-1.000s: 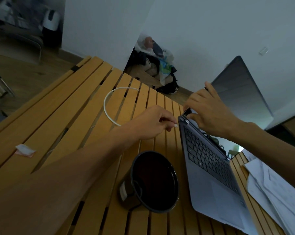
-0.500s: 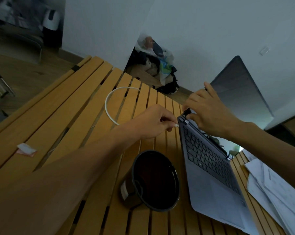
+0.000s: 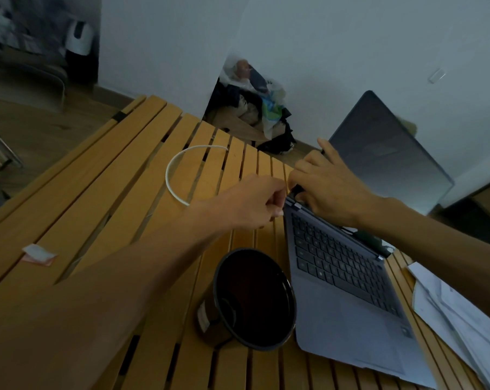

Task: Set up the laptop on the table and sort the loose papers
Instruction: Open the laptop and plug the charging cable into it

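A grey laptop (image 3: 348, 294) lies open on the slatted wooden table (image 3: 103, 192), its dark screen (image 3: 384, 153) tilted back. My left hand (image 3: 255, 204) pinches the plug end of a white cable (image 3: 173, 178) right at the laptop's rear left corner. My right hand (image 3: 328, 187) rests on that same corner by the hinge, fingers steadying the base and lid. Loose white papers (image 3: 458, 316) lie stacked to the right of the laptop.
A dark cup (image 3: 252, 299) stands just left of the laptop's front. A small white and pink scrap (image 3: 38, 253) lies on the left slats. Bags and clothes (image 3: 255, 108) are piled on the floor past the far edge.
My left hand has moved the cable plug right up against the laptop's corner, and the gap seen earlier is gone. My right hand stays on the hinge corner.
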`<state>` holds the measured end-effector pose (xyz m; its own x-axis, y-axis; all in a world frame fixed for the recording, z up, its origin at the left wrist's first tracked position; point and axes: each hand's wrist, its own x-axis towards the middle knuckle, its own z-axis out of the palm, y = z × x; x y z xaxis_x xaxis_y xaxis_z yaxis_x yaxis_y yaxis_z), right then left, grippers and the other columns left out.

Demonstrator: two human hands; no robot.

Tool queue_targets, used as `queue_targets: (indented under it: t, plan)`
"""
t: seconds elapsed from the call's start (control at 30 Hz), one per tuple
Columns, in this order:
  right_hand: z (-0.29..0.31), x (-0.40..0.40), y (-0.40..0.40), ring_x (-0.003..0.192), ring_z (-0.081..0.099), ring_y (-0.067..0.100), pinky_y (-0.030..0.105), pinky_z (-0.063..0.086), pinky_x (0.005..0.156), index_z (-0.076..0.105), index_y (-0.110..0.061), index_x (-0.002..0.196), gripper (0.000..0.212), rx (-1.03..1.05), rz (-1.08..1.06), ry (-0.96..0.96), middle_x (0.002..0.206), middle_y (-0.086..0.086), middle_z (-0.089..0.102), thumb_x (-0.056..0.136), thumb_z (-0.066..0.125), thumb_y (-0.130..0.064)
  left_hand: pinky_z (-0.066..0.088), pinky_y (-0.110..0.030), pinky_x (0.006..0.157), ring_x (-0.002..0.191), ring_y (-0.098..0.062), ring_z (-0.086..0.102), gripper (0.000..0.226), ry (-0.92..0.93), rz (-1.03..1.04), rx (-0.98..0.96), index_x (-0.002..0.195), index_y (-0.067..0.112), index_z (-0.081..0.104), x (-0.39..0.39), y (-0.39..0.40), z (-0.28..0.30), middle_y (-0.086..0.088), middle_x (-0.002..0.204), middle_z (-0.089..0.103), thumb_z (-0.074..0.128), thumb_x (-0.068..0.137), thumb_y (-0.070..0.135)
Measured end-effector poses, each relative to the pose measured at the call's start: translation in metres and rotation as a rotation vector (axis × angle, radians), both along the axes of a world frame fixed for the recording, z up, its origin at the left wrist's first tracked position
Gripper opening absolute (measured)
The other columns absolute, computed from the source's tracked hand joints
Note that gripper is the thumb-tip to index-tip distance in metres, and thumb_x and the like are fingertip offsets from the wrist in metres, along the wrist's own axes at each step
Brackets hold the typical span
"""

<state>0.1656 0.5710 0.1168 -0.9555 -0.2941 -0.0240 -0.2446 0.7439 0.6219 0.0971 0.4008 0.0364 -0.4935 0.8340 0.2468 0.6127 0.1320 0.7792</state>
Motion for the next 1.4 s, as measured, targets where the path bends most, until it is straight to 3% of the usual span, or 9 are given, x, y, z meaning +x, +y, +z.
queue_targets:
  t: [0.33,0.57,0.67,0.77,1.0,1.17,1.27,1.33,1.4]
  plan:
    - [-0.020,-0.008,-0.006,0.110,0.051,0.024,0.053,0.004,0.124,0.063,-0.024,0.099,0.017,0.055,-0.021,-0.076,0.096,-0.004,0.059,0.084,0.069,-0.025,0.049,-0.035,0.065,0.069,-0.012,0.056,0.008,0.334,0.045,-0.115,0.090,0.024,0.054,0.001,0.003,-0.021,0.006,0.076,0.062,0.058,0.096,0.028]
    - [-0.028,-0.011,-0.004,0.112,0.048,0.025,0.053,0.003,0.124,0.063,-0.024,0.100,0.014,0.062,-0.005,-0.088,0.096,-0.005,0.057,0.087,0.062,-0.021,0.035,-0.028,0.065,0.072,-0.013,0.051,0.009,0.517,0.089,-0.132,0.093,0.025,0.054,0.005,0.000,-0.019,0.009,0.075,0.052,0.060,0.095,0.032]
    - [-0.027,-0.007,-0.006,0.114,0.049,0.025,0.053,0.005,0.124,0.065,-0.024,0.101,0.018,0.029,0.017,-0.081,0.098,-0.004,0.057,0.086,0.062,-0.014,0.036,-0.027,0.069,0.076,-0.009,0.053,0.011,0.484,0.098,-0.165,0.092,0.026,0.057,0.006,-0.001,-0.016,0.013,0.079,0.058,0.061,0.094,0.036]
    - [-0.023,0.011,0.001,0.130,0.044,0.025,0.049,0.003,0.124,0.065,-0.024,0.118,0.033,-0.080,0.048,-0.029,0.122,-0.001,0.060,0.086,0.067,-0.016,0.047,-0.024,0.081,0.088,0.001,0.059,0.008,0.323,0.127,-0.175,0.096,0.032,0.060,0.005,-0.014,-0.009,0.018,0.091,0.064,0.066,0.091,0.035]
    - [-0.013,0.116,0.014,0.148,0.026,0.025,0.043,-0.002,0.122,0.049,-0.022,0.144,0.047,-0.300,-0.073,-0.016,0.155,0.002,0.041,0.098,0.057,-0.028,0.046,-0.017,0.075,0.085,-0.002,0.061,0.004,0.376,0.236,-0.256,0.092,0.026,0.068,0.026,-0.052,0.092,0.014,0.087,0.065,0.065,0.093,0.024]
    - [-0.004,0.209,0.024,0.145,0.029,0.021,0.039,0.014,0.122,0.041,-0.023,0.148,0.046,-0.544,-0.325,-0.012,0.156,-0.001,0.037,0.104,0.045,-0.035,0.038,-0.006,0.067,0.083,0.002,0.058,0.011,0.356,0.248,-0.232,0.096,0.026,0.069,0.133,-0.034,0.156,0.012,0.092,0.066,0.059,0.096,0.031]
    - [-0.026,0.264,0.043,0.137,0.037,0.023,0.038,0.033,0.114,0.044,-0.022,0.145,0.044,-0.820,-0.597,0.041,0.150,0.001,0.042,0.103,0.045,-0.037,0.047,-0.024,0.086,0.108,-0.015,0.061,0.031,0.205,0.199,-0.323,0.121,0.017,0.063,0.204,-0.006,0.127,-0.003,0.119,0.065,0.055,0.098,0.037]
    - [-0.044,0.291,0.057,0.134,0.039,0.026,0.038,0.040,0.109,0.044,-0.021,0.142,0.046,-0.968,-0.755,0.114,0.145,0.004,0.043,0.100,0.048,-0.039,0.041,-0.031,0.103,0.130,-0.021,0.048,0.063,0.138,0.205,-0.539,0.141,0.012,0.044,0.235,0.008,0.086,-0.008,0.143,0.048,0.057,0.094,0.051]
    - [-0.057,0.310,0.064,0.140,0.031,0.028,0.042,0.037,0.111,0.031,-0.024,0.149,0.068,-1.111,-0.873,0.131,0.148,0.004,0.033,0.092,0.056,-0.053,0.029,-0.035,0.116,0.145,-0.027,0.026,0.096,0.146,0.254,-0.695,0.153,0.008,0.021,0.246,0.014,0.048,-0.013,0.159,0.022,0.060,0.085,0.064]
